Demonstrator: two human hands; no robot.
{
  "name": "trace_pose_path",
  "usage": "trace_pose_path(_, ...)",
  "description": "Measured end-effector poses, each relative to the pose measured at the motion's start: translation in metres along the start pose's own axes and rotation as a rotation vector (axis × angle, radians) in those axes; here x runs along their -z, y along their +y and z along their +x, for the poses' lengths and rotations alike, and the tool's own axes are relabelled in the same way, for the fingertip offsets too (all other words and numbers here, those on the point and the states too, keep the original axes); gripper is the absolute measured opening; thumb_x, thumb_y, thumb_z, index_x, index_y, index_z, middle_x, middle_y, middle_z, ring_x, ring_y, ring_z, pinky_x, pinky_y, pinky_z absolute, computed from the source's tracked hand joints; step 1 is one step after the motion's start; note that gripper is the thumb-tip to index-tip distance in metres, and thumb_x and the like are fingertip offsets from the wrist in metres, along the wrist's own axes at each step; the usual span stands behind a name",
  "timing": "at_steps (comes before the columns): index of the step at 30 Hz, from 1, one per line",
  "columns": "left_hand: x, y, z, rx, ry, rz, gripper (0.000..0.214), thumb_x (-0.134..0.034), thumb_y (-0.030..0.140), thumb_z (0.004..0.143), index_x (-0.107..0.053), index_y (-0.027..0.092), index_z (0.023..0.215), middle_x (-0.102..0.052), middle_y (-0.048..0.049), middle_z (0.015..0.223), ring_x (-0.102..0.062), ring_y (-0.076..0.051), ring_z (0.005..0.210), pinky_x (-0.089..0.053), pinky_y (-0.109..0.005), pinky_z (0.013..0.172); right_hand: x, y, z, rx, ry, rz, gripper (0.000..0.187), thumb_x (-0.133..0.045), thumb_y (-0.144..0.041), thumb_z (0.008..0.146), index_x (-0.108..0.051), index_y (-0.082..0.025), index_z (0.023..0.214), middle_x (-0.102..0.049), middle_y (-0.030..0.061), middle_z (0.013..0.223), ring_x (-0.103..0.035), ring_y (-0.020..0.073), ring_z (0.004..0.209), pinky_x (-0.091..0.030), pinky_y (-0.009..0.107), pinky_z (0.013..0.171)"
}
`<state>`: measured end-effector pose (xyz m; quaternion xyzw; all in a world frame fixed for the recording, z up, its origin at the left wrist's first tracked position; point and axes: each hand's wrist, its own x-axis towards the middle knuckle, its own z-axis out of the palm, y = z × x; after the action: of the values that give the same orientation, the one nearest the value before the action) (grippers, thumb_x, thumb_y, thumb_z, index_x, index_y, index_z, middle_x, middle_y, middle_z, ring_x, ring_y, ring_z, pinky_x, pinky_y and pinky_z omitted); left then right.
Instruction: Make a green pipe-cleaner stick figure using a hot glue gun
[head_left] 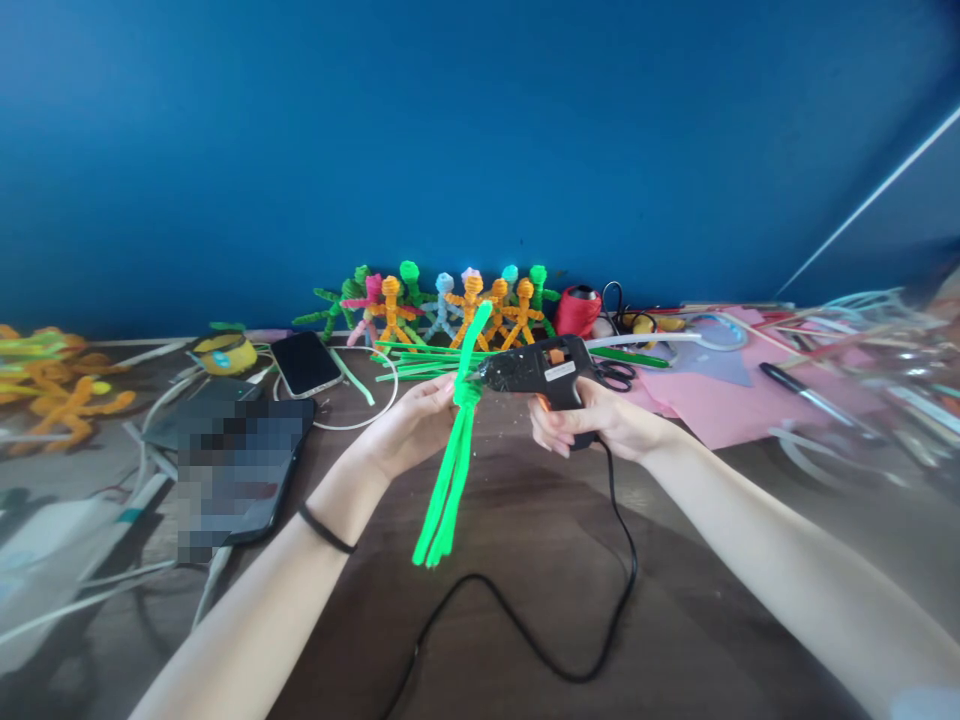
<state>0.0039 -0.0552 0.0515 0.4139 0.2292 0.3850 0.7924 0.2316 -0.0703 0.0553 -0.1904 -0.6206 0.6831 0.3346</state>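
Right hand (pixel 574 420) grips one glue gun (pixel 536 368); beside it, left hand (pixel 412 425) pinches one green bundle (pixel 451 465), strands overlapping, count unclear.

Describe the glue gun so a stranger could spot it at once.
Below the blue wall, find the right hand over the dark table. It holds the glue gun, its tip pointing at the bright green pipe cleaners. Its black body, white label and trailing black cord set it apart from them.
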Motion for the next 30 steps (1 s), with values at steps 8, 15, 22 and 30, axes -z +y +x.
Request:
trace_pose_path(8, -0.001, -0.0006, -0.0009, -0.015, -0.006, 0.0, 0.023, -0.076, 0.026, 0.061, -0.064, 0.013, 0.075, -0.056, -0.0011, 0.067, -0.051, -0.01, 0.062, -0.038, -0.022, 0.058, 0.0007, 0.0001, -0.0007, -0.021, 0.001, -0.005, 0.02, -0.064, -0.023, 0.078, -0.048, -0.014, 0.068, -0.047, -0.0047, 0.051, -0.046, 0.0092, 0.048, -0.035, 0.026, 0.053)
trace_pose_path(15, 0.0011, -0.0011, -0.0004, -0.004, -0.008, -0.002, 0.021, -0.075, 0.026, 0.064, -0.064, 0.013, 0.076, -0.058, -0.002, 0.07, -0.053, -0.01, 0.064, -0.039, -0.022, 0.06, -0.0002, -0.0006, -0.001, -0.036, 0.004, 0.022, 0.021, -0.065, -0.023, 0.077, -0.048, -0.014, 0.068, -0.046, -0.005, 0.05, -0.047, 0.009, 0.047, -0.034, 0.026, 0.051)
trace_pose_path(22, 0.0001, -0.0014, -0.0008, -0.005, -0.003, -0.002, 0.022, -0.076, 0.026, 0.062, -0.065, 0.013, 0.077, -0.058, -0.0021, 0.07, -0.053, -0.011, 0.066, -0.04, -0.022, 0.062, 0.0003, 0.0008, -0.0002, -0.031, -0.004, 0.036, 0.022, -0.065, -0.022, 0.077, -0.047, -0.014, 0.067, -0.045, -0.0056, 0.051, -0.047, 0.0082, 0.046, -0.035, 0.025, 0.05)
trace_pose_path(30, -0.0035, 0.0, -0.0008, -0.011, -0.005, -0.006, 0.025, -0.078, 0.025, 0.059, -0.066, 0.012, 0.077, -0.058, -0.0019, 0.071, -0.053, -0.01, 0.066, -0.04, -0.021, 0.06, 0.0005, 0.0009, -0.0013, -0.036, -0.002, 0.034, 0.022, -0.066, -0.023, 0.076, -0.047, -0.015, 0.068, -0.045, -0.0062, 0.051, -0.047, 0.0083, 0.045, -0.036, 0.026, 0.051)
